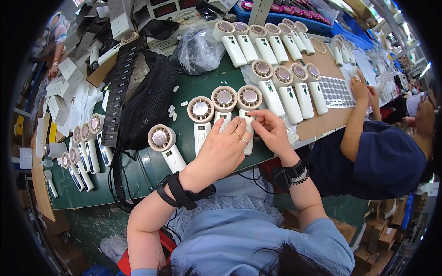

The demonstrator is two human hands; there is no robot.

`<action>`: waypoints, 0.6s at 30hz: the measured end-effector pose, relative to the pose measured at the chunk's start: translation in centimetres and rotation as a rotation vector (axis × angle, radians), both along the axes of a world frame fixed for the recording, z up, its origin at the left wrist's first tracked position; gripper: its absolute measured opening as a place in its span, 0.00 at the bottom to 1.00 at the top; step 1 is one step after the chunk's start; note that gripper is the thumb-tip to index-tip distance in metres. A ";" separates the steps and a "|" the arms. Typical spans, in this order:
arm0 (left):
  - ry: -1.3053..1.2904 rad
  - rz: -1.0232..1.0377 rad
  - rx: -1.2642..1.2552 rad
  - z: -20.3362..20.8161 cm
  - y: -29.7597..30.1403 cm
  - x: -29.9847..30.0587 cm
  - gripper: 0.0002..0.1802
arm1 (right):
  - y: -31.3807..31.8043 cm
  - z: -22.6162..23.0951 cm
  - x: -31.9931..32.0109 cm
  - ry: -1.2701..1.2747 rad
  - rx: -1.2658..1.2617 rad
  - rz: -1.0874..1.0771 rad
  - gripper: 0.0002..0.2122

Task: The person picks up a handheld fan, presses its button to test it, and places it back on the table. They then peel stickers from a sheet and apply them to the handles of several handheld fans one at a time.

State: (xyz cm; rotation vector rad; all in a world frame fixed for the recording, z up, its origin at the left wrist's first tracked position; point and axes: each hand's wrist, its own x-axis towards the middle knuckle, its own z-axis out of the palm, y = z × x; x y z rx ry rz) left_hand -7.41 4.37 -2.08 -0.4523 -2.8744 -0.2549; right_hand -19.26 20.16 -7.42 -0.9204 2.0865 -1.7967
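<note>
Three handheld fans stand side by side in front of me, with white handles and round beige heads. My left hand [223, 145] lies across the handles of the middle fan [224, 99] and the right fan [249, 97], its bent fingers gripping the right one's handle. At the top of that same handle, my right hand [272, 131] has thumb and forefinger drawn together; whatever is between them is too small to make out. The left fan [200, 110] of the three lies untouched. Another fan [161, 139] rests apart, left of my left wrist.
Several finished-looking fans [290, 99] lie on brown cardboard at right, beside a sheet of round stickers [338, 92]. More fans [87, 142] lie at far left. A black mesh bag [149, 101] and clear plastic bag [198, 48] sit on the green table [189, 83]. A co-worker's arm [357, 110] reaches in at right.
</note>
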 end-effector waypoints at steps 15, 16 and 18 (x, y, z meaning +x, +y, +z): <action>-0.018 0.054 0.127 1.8 -1.7 5.4 0.16 | -1.1 -0.5 -0.3 -0.221 -0.024 0.032 0.07; 0.005 0.069 0.136 1.8 -2.2 6.1 0.16 | -0.8 0.3 -0.2 -0.146 -0.020 -0.020 0.06; 0.055 0.096 0.154 1.8 -3.2 7.5 0.15 | -2.0 1.6 0.0 -0.071 -0.024 -0.048 0.06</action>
